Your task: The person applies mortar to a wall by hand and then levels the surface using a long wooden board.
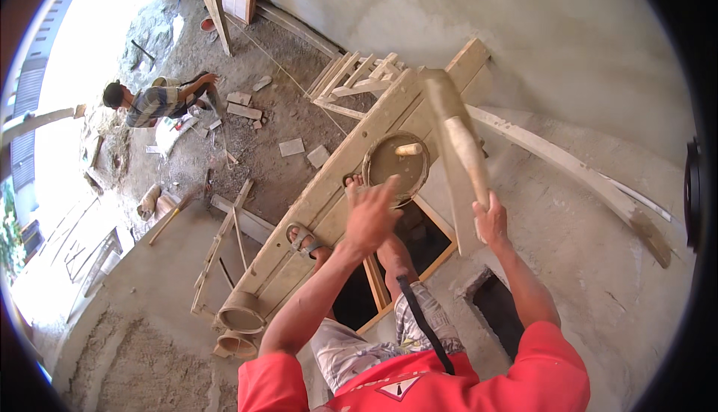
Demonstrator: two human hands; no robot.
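Observation:
My right hand [490,221] is closed on a long, mud-smeared plastering float [465,150] with a pale wooden handle, raised upright to the right of a bucket. My left hand [370,217] is open, fingers apart, over the plank near the bucket's lower left. The bucket [385,165] holds grey mortar, with a wooden handle [409,149] sticking out of it. It sits on a long wooden plank [441,101], where my sandalled foot [303,240] also rests.
Below at left, another person [157,105] bends on a rubble-strewn floor. Wooden frames [351,83], a pipe-like container [239,315] and a curved beam [561,157] lie around the plank. A dark opening [493,311] and plastered wall [561,30] are at right.

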